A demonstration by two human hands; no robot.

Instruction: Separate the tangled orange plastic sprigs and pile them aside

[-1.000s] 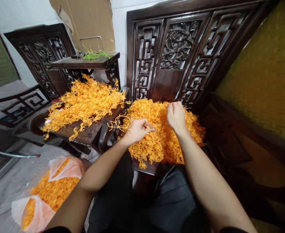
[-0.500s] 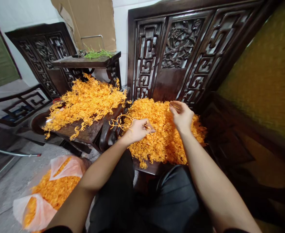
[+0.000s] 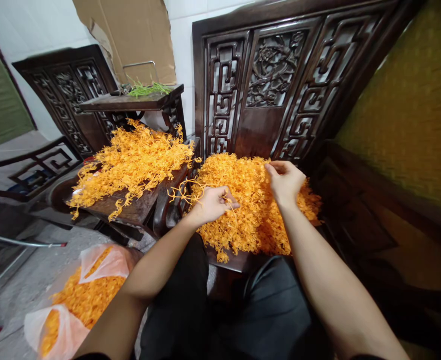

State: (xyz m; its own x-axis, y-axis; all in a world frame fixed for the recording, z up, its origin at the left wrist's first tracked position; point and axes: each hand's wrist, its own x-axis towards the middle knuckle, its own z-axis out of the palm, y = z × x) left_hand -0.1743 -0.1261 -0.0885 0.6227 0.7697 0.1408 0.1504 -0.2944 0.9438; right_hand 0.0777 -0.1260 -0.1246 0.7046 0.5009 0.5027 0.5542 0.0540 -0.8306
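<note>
My left hand (image 3: 215,204) is closed in a pinch on a thin, branching orange plastic-looking piece (image 3: 182,192), whose strands stick out to the left past the wrist. Just beyond it, my right hand (image 3: 286,182) has thumb and forefinger brought together at the top of the orange pile. What sits between those fingertips, if anything, is too small to make out. Beneath both hands a large heap of orange branching pieces (image 3: 231,225) covers the dark wooden chair seat (image 3: 235,261).
A second orange heap (image 3: 141,155) lies on a wooden seat to the left. Below it, an open plastic bag (image 3: 68,327) of orange pieces stands on the floor. Green strands (image 3: 148,90) rest on a small side table (image 3: 130,104). A carved chair back (image 3: 265,120) rises behind the near heap.
My right hand has dropped slightly and moved a little to the right. The left hand keeps its pinch in nearly the same place. The view has shifted slightly.
</note>
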